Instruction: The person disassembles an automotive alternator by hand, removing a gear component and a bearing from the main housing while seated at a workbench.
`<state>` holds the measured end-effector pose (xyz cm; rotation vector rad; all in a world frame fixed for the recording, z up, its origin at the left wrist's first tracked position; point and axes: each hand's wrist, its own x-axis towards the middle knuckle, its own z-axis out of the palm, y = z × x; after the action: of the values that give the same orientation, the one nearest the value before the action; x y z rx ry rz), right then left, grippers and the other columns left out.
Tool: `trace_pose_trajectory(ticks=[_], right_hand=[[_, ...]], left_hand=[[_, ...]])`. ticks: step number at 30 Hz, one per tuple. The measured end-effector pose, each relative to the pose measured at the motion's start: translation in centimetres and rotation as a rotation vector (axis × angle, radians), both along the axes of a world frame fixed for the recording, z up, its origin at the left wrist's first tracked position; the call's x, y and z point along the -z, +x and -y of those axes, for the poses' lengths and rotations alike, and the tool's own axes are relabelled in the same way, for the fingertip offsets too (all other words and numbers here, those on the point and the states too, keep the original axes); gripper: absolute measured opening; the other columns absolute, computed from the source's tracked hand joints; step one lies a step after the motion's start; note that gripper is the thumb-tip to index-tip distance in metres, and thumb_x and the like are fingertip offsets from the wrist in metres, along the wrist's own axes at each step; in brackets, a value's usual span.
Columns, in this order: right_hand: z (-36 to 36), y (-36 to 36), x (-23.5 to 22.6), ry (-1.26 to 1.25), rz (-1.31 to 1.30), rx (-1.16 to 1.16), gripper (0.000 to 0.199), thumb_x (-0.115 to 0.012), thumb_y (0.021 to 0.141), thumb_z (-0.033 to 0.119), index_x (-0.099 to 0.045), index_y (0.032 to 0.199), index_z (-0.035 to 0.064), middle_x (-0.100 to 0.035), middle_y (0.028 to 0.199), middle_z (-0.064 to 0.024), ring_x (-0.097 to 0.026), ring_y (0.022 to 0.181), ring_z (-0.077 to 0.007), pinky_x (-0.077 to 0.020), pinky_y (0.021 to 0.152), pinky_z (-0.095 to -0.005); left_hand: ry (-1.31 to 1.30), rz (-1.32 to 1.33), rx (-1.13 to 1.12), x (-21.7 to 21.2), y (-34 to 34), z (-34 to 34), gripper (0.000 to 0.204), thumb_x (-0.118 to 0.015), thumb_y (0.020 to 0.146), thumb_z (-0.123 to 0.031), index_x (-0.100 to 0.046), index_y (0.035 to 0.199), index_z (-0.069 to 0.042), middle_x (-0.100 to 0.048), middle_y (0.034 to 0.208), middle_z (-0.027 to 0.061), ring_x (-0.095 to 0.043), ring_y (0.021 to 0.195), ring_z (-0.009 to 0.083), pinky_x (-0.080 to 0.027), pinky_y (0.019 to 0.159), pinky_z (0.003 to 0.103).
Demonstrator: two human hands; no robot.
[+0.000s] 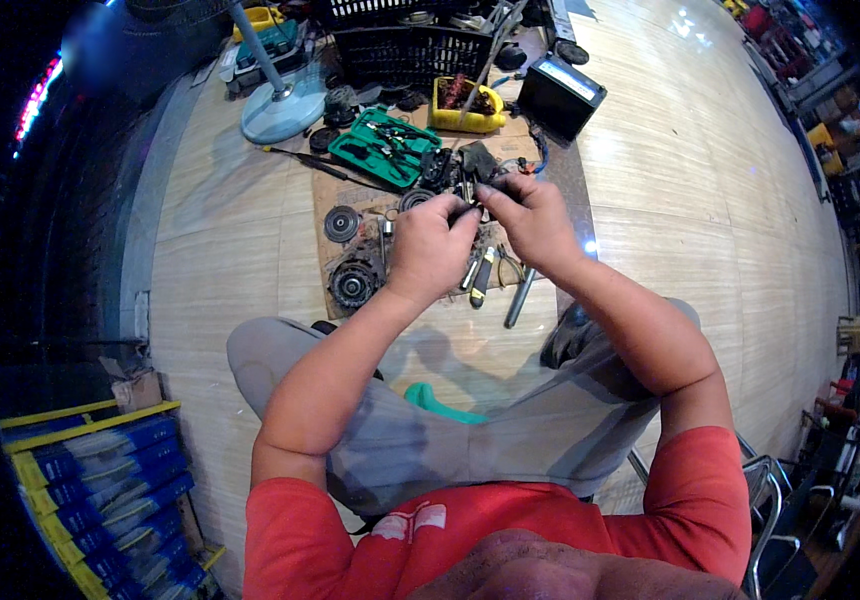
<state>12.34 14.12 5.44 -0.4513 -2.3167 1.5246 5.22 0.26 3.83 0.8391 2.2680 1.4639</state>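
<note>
My left hand point(430, 243) and my right hand point(532, 225) meet over a dirty cardboard sheet point(358, 262), fingertips pinched close together. Between them is something small and dark; its kind cannot be made out, and the fingers cover most of it. Just beyond the fingertips lie dark greasy metal parts and a grey rag point(478, 158). A toothed round part point(353, 283) and a smaller black wheel point(342, 223) rest left of my left hand. Below the hands lie a yellow-and-black handled tool point(483, 278) and a metal tube point(520, 297).
An open green tool case point(386, 147) lies beyond my left hand. Behind it are a black plastic crate point(412, 55), a yellow cut-open container point(467, 106) and a black battery point(561, 97). A fan's round base point(284, 103) stands far left. Blue-and-yellow boxes point(110, 485) are stacked lower left.
</note>
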Motion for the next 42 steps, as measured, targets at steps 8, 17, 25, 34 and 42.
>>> trace_pose_trajectory(ticks=[8,17,25,34,42], right_hand=[[-1.6,0.1,-1.4,-0.357,0.011,-0.163,0.017,-0.062,0.09,0.019,-0.065,0.093,0.0027,-0.056,0.07,0.0036,-0.045,0.061,-0.0038,-0.0354,0.054,-0.0203],[-0.8,0.1,-0.8,-0.004,0.041,-0.046,0.02,-0.061,0.089,0.017,-0.066,0.091,-0.0023,-0.06,0.069,-0.0011,-0.049,0.064,-0.0062,-0.0412,0.057,-0.025],[-1.6,-0.2,0.2,-0.138,0.022,-0.137,0.023,-0.063,0.086,0.019,-0.067,0.091,-0.0028,-0.062,0.067,-0.0048,-0.053,0.061,-0.009,-0.0429,0.056,-0.0269],[-1.1,0.5,-1.6,-0.411,0.301,-0.436,0.018,-0.065,0.086,0.017,-0.068,0.09,-0.0001,-0.058,0.07,0.0041,-0.049,0.064,-0.0056,-0.0398,0.056,-0.0227],[-0.7,0.3,-1.2,-0.204,0.15,-0.41,0.019,-0.066,0.087,0.019,-0.068,0.089,-0.0006,-0.057,0.067,0.0028,-0.049,0.058,-0.0059,-0.0395,0.052,-0.0236]], left_hand=[[0.421,1.118,0.341,-1.6,-1.5,1.0,0.015,-0.054,0.094,-0.016,-0.062,0.099,-0.004,-0.066,0.084,0.001,-0.061,0.072,0.0076,-0.048,0.061,0.023],[0.169,0.519,0.079,-1.3,-0.5,0.1,0.012,-0.065,0.086,-0.012,-0.066,0.087,0.0,-0.065,0.078,0.0016,-0.058,0.066,0.0071,-0.046,0.06,0.023],[0.123,0.427,0.142,-1.5,-0.9,0.2,0.022,-0.062,0.088,-0.013,-0.063,0.103,0.003,-0.065,0.089,0.0034,-0.06,0.077,0.0096,-0.048,0.071,0.024],[0.468,0.784,0.347,-1.7,-2.4,1.1,0.026,-0.055,0.092,-0.007,-0.06,0.115,0.002,-0.064,0.102,0.0057,-0.059,0.089,0.0095,-0.048,0.08,0.023],[0.469,0.63,0.129,-1.1,-2.8,1.3,0.012,-0.062,0.087,-0.005,-0.064,0.097,0.001,-0.067,0.09,0.0057,-0.062,0.081,0.0115,-0.049,0.076,0.025]])
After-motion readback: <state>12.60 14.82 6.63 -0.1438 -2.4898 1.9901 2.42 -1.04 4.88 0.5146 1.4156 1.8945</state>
